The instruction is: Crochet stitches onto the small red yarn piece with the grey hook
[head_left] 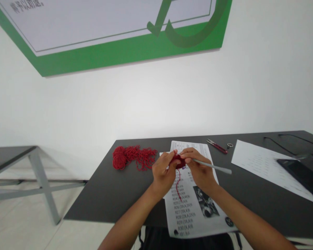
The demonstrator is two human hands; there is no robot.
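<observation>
Between my hands, above a printed pattern sheet, is a small dark red crochet piece. My left hand pinches it from the left, with the thumb across its front. A grey-handled crochet hook lies in the closed fingers of my right hand, its handle pointing right and its tip at the piece, hidden by fingers. A loose red yarn tail hangs from the piece over the sheet. Left of my hands sits a red yarn ball with a heap of tangled red yarn beside it.
Thread snips and a small metal ring lie at the back of the dark table. Farther right are another printed sheet, a black phone and eyeglasses. A white wall stands behind the table.
</observation>
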